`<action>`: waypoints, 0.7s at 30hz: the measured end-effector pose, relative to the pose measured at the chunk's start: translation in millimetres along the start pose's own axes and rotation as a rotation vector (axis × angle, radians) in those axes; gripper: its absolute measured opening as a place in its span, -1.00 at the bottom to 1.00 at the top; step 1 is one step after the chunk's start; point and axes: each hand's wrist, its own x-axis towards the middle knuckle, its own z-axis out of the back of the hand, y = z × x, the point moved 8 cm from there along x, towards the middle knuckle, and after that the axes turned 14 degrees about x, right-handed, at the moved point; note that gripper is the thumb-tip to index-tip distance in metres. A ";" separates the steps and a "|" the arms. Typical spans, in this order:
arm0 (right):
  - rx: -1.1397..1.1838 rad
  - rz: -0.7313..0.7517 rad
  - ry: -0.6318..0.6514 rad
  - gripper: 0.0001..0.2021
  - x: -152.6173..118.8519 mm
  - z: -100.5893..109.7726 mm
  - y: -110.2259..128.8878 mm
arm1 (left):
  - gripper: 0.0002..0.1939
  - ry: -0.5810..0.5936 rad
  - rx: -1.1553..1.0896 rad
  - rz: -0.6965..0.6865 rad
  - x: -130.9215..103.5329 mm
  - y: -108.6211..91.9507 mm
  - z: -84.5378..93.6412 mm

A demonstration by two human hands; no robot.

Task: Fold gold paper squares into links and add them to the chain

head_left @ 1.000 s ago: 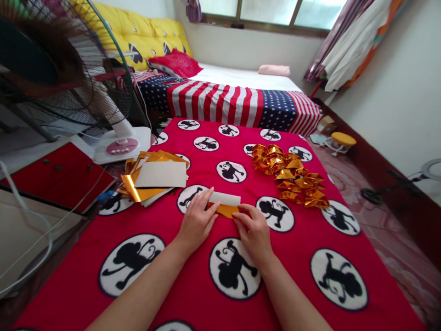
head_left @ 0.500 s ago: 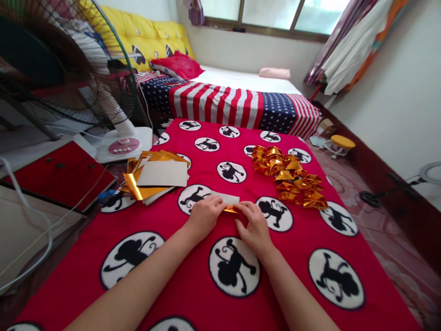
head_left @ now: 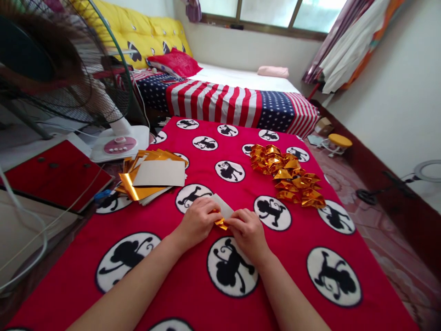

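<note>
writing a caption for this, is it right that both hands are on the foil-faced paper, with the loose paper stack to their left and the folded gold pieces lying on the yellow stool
Not quite: the folded gold pieces lie on the red cloth, as the head view shows. Both hands are on the foil-faced paper, and the loose paper stack is to their left.
</note>
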 end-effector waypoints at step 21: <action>0.126 -0.250 -0.020 -0.84 8.1 -0.8 -11.0 | -0.93 -0.010 -0.286 0.378 -22.8 14.3 -7.7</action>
